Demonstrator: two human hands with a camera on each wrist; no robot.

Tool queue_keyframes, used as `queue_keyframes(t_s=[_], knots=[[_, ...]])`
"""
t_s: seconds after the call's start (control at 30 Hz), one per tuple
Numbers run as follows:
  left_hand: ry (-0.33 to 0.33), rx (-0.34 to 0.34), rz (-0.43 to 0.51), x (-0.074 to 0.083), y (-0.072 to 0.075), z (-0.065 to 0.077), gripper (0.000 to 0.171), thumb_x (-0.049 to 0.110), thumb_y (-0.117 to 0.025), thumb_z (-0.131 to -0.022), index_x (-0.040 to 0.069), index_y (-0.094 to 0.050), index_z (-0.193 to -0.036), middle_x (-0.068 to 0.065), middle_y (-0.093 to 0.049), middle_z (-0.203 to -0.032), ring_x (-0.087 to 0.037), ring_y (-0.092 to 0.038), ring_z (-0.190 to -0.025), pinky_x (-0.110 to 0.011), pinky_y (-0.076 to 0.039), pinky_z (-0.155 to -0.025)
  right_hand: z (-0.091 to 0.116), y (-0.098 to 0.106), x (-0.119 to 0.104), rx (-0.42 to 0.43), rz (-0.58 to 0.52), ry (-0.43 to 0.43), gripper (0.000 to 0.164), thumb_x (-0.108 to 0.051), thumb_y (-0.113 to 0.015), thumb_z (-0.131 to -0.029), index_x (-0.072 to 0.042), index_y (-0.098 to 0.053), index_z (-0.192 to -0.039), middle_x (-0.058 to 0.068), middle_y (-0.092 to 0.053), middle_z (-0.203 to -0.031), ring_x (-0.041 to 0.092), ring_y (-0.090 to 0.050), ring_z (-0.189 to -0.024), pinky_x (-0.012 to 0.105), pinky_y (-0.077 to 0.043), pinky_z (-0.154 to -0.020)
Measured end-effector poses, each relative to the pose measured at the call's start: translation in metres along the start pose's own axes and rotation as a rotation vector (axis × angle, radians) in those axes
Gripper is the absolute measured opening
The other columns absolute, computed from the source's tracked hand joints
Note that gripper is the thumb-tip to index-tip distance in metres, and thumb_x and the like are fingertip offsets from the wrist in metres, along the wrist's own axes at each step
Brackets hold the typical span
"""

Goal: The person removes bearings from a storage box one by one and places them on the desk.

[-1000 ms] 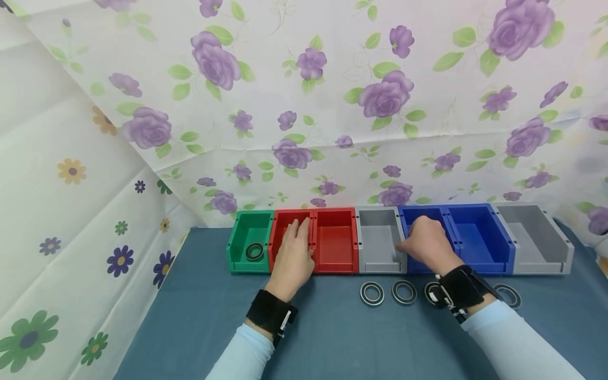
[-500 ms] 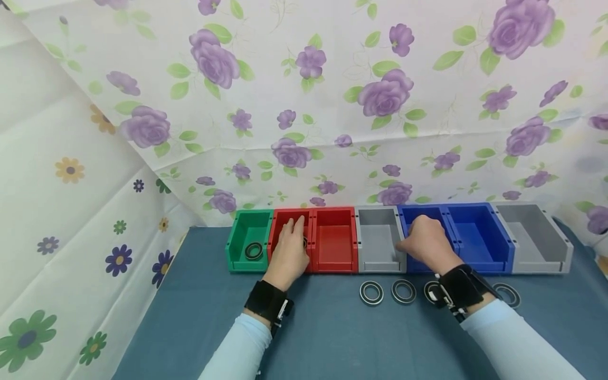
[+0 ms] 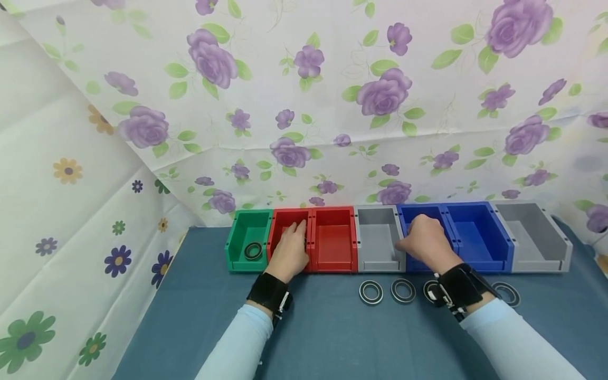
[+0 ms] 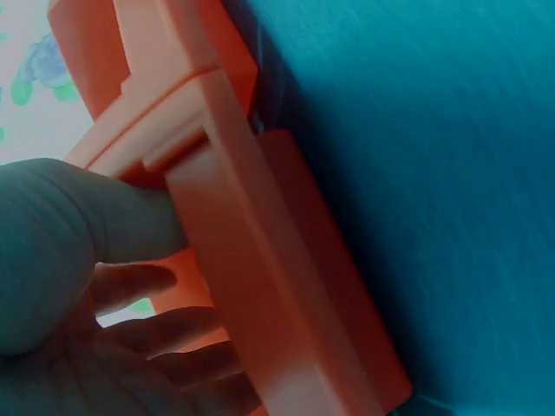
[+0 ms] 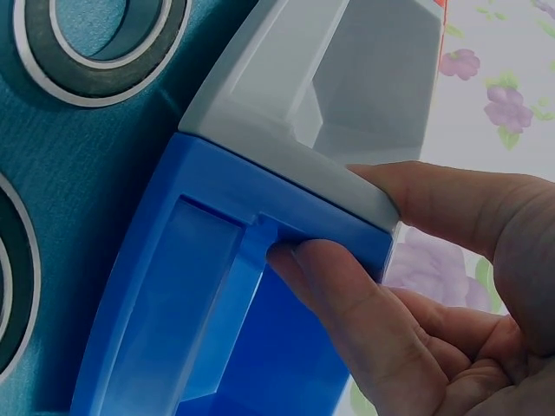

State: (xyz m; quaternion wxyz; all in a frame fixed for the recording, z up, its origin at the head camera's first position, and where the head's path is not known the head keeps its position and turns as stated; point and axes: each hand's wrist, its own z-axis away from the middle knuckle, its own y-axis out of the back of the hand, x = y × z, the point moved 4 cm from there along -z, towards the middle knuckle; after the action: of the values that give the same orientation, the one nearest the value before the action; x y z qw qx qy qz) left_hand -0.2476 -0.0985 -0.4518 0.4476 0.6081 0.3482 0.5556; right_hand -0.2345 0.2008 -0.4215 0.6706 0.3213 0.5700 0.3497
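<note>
A person's left hand (image 3: 287,256) reached through the open top of the red bin (image 3: 292,212) beside the green bin (image 3: 250,229), fingers loosely extended near its front lip; the right hand (image 3: 429,245) pinched the adjoining walls of a grey bin (image 3: 377,232) and blue bin (image 5: 165,303). Four rings (image 3: 371,302) lay on the bench (image 3: 332,338) just off the bins' front edges (a strap (image 3: 462,287) partly hid one); a black ring (image 3: 253,258) sat in the green bin.

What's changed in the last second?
The left hand moved slightly left and forward, at the left red bin; nothing visibly taken or let go. The right hand keeps its grip where the gray bin meets the blue bin, and the visible rings stayed put.
</note>
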Motion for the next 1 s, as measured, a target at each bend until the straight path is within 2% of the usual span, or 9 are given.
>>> queue_keyframes(t_s=[0.23, 0.43, 0.6, 0.8, 1.0], knots=[[-0.016, -0.039, -0.039, -0.006, -0.006, -0.005, 0.066, 0.007, -0.065, -0.08, 0.012, -0.04, -0.141, -0.011, -0.04, -0.14, -0.03, -0.033, -0.129, -0.044, -0.029, -0.101, 0.001, 0.0, -0.001, 0.001, -0.006, 0.0, 0.041, -0.024, -0.075, -0.071, -0.012, -0.04, -0.051, -0.004, -0.027, -0.05, 0.014, -0.034, -0.041, 0.026, -0.029, -0.039], [0.005, -0.074, -0.025, -0.012, -0.011, -0.009, 0.055, 0.007, -0.063, -0.081, 0.009, -0.049, -0.134, -0.01, -0.046, -0.134, -0.028, -0.039, -0.123, -0.042, -0.037, -0.096, 0.0, 0.0, 0.0, -0.002, -0.002, -0.003, 0.041, -0.025, -0.075, -0.072, -0.012, -0.041, -0.052, -0.003, -0.028, -0.05, 0.014, -0.034, -0.041, 0.026, -0.028, -0.039], [0.021, -0.098, -0.001, -0.015, -0.014, -0.01, 0.05, 0.008, -0.061, -0.082, 0.008, -0.052, -0.131, -0.01, -0.051, -0.124, -0.023, -0.046, -0.108, -0.038, -0.042, -0.09, 0.0, 0.0, 0.001, 0.002, 0.0, -0.009, 0.041, -0.025, -0.075, -0.072, -0.012, -0.041, -0.052, -0.003, -0.028, -0.05, 0.015, -0.035, -0.041, 0.026, -0.029, -0.039], [0.048, -0.089, 0.033, -0.013, -0.013, -0.008, 0.046, 0.006, -0.061, -0.083, 0.008, -0.054, -0.128, -0.007, -0.056, -0.114, -0.02, -0.049, -0.096, -0.035, -0.045, -0.085, 0.0, -0.001, 0.002, 0.0, -0.002, -0.011, 0.041, -0.024, -0.075, -0.073, -0.011, -0.042, -0.051, -0.003, -0.028, -0.049, 0.015, -0.036, -0.041, 0.027, -0.029, -0.04], [0.085, -0.062, 0.052, -0.011, -0.012, -0.007, 0.03, 0.005, -0.064, -0.082, 0.009, -0.059, -0.112, -0.003, -0.057, -0.09, -0.018, -0.051, -0.08, -0.028, -0.047, -0.069, -0.001, -0.001, 0.002, -0.001, 0.001, -0.009, 0.04, -0.023, -0.074, -0.073, -0.011, -0.042, -0.051, -0.003, -0.028, -0.049, 0.015, -0.037, -0.041, 0.027, -0.03, -0.04]])
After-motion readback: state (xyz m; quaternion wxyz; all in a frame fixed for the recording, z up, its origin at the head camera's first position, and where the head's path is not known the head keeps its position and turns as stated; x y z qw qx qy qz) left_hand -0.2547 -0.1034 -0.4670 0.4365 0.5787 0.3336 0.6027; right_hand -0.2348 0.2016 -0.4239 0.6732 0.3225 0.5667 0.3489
